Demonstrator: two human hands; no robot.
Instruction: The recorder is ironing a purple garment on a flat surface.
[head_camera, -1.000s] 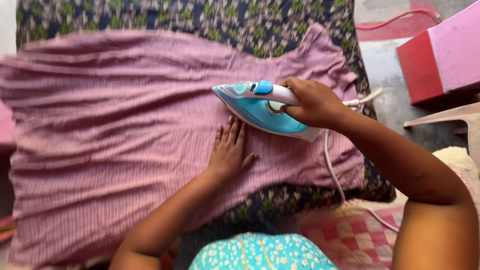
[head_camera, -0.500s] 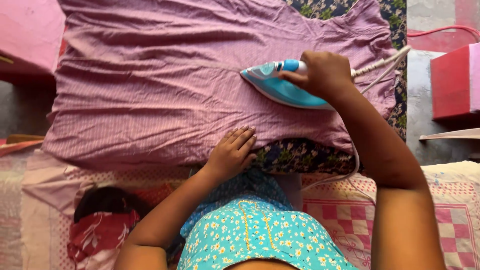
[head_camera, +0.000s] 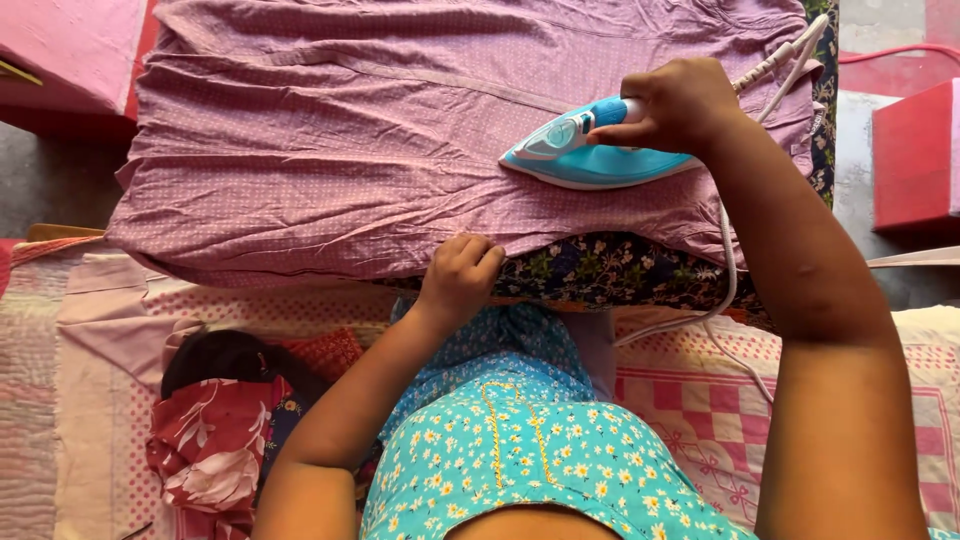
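Observation:
A mauve dotted garment (head_camera: 330, 150) lies spread over a dark floral pad (head_camera: 610, 272). My right hand (head_camera: 680, 100) grips the handle of a blue and white steam iron (head_camera: 585, 150), which rests on the garment's right part, nose pointing left. Its white cord (head_camera: 735, 250) runs from the iron's rear down past my right forearm. My left hand (head_camera: 462, 272) is curled at the garment's near edge, fingers closed on the hem.
A heap of red flowered and dark cloth (head_camera: 215, 430) lies at the lower left on a pink checked quilt (head_camera: 690, 410). A red and pink box (head_camera: 915, 150) stands at the right, another pink one (head_camera: 70, 50) at the upper left.
The view has shifted toward me. The iron moved a little right and up the garment. My left hand went from lying flat on the cloth to curling around its near edge.

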